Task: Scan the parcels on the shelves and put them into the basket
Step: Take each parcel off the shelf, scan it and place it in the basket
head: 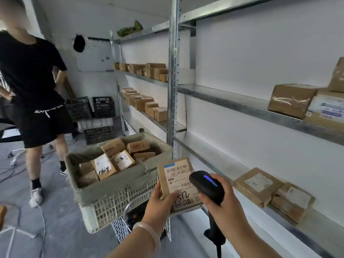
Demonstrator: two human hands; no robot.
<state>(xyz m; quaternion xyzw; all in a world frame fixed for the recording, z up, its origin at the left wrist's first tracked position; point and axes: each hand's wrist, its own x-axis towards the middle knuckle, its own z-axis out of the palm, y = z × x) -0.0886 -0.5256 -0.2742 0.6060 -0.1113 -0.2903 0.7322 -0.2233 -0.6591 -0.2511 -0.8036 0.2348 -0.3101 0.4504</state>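
My left hand [161, 203] grips a small brown parcel [177, 176] by its lower left edge, its white barcode label facing up with "512" written on it. My right hand [223, 205] holds a black barcode scanner [205, 184] with a blue light lit, its head right beside the parcel's right edge. Just ahead and to the left, the white plastic basket [109, 203], lined with grey cloth, holds several brown parcels [113, 161]. More parcels [258, 186] lie on the lower shelf at the right, and others [290, 100] on the shelf above.
A metal shelving unit [174, 90] runs along the right wall, with further rows of small boxes [145, 103] farther back. A person in black [31, 86] stands at the left. Black crates [103, 107] are stacked by the far wall. Cables lie on the floor [46, 183].
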